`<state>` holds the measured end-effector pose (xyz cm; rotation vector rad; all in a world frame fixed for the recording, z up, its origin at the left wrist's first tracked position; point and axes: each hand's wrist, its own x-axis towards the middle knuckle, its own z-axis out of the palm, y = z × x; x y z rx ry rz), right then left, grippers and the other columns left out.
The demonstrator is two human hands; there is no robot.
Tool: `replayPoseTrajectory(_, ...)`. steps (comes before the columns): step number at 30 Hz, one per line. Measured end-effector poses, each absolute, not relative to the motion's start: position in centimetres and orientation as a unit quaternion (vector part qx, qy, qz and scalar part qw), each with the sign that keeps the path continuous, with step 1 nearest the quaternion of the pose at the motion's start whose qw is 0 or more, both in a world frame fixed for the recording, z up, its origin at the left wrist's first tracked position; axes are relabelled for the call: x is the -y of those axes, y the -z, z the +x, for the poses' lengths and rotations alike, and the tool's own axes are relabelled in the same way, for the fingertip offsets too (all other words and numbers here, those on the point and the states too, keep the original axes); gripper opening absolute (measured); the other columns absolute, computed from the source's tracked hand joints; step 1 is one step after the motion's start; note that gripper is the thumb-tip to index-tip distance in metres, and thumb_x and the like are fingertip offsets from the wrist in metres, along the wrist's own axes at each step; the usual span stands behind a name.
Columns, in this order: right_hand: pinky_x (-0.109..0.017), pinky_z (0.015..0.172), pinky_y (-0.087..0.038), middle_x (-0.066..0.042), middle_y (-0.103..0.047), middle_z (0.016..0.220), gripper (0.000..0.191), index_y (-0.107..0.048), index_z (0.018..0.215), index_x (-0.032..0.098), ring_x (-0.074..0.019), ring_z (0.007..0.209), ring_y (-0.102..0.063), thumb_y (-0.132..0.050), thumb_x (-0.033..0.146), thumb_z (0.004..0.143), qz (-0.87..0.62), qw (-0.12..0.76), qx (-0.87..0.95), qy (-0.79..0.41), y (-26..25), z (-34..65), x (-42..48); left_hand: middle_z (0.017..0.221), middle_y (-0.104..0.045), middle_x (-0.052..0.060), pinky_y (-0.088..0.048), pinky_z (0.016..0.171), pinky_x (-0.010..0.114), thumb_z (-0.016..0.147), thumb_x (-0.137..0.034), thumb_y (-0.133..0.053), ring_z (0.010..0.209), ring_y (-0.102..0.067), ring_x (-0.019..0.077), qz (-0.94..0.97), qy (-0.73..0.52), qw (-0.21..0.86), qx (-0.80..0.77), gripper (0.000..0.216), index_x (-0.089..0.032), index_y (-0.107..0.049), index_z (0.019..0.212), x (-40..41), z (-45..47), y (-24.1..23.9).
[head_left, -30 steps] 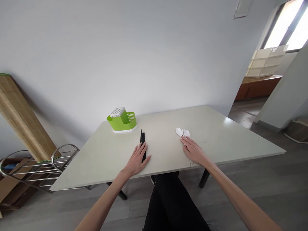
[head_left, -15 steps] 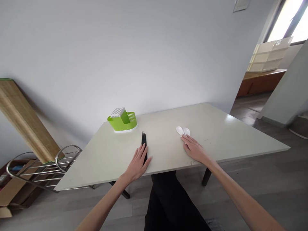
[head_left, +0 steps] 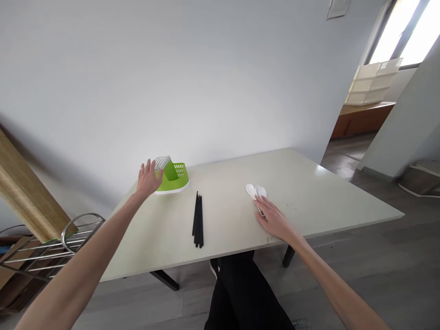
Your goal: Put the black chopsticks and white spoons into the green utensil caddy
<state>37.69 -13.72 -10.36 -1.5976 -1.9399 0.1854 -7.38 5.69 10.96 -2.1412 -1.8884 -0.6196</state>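
1. We take the green caddy point(head_left: 175, 184) as our landmark: it stands on the desk point(head_left: 326, 201) near the wall point(head_left: 220, 82), with a white base and a white slatted top.
2. Our left hand point(head_left: 148, 179) is raised at the caddy's left part, covering some of it. Its fingers are spread and released; we cannot tell whether they touch the caddy.
3. Our black chopsticks point(head_left: 198, 220) lie on the desk, nearer us than the caddy and slightly to its right. They are bunched side by side, narrow ends pointing away from us, and apart from both our 2 hands.
4. Our white spoons point(head_left: 251, 190) lie well to the right of the caddy and a little nearer us. We can make out 3 bowls close together; the handles are mostly hidden.
5. Our right hand point(head_left: 273, 219) lies over those handles, to the right of the caddy and nearer us. Its fingers are unclenched, stretched out on top of the spoons rather than curled around them.
6. Left of the caddy, past the desk, we see a metal rack point(head_left: 63, 236) and a tan mat point(head_left: 24, 183) leaning at a slant.
7. Far right of the caddy, we see a bright window point(head_left: 417, 41).
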Motion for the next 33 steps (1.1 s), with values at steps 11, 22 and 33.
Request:
replayPoseTrajectory(11, -0.053, 0.127, -0.035, 0.001, -0.029, 0.174, 0.060, -0.029, 0.167, 0.035, -0.0284, 0.162, -0.020, -0.036, 0.047, 0.109, -0.607, 0.346, 0.706, -0.115, 9.1, 37.5, 14.5, 0.170, -0.033, 0.013, -0.039, 0.121, 0.054, 0.103, -0.059, -0.026, 0.142, -0.052, 0.0365, -0.749, 0.161, 0.057, 0.640, 0.073, -0.019, -0.038, 0.162, -8.1, -4.2, -11.2)
replayPoseTrajectory(22, -0.053, 0.128, -0.034, -0.001, -0.029, 0.174, 0.062, -0.029, 0.167, 0.033, -0.0286, 0.162, -0.022, -0.038, 0.051, 0.108, -0.612, 0.387, 0.674, -0.148, 8.9, 37.4, 14.5, 0.165, -0.040, 0.013, -0.056, 0.097, 0.056, 0.104, -0.063, -0.022, 0.114, -0.069, 0.0355, -0.824, 0.114, 0.093, 0.547, 0.068, -0.030, -0.038, 0.162, -7.5, 8.5, -10.2)
replayPoseTrajectory(33, -0.054, 0.127, -0.035, 0.001, -0.030, 0.173, 0.063, -0.026, 0.168, 0.037, -0.0286, 0.161, -0.023, -0.039, 0.054, 0.108, -0.629, 0.413, 0.632, -0.186, 8.4, 37.7, 14.7, 0.161, -0.042, 0.014, -0.059, 0.088, 0.047, 0.107, -0.063, -0.018, 0.100, -0.073, 0.0271, -0.883, 0.150, 0.065, 0.440, 0.066, -0.031, -0.042, 0.159, -5.7, 15.4, -8.8)
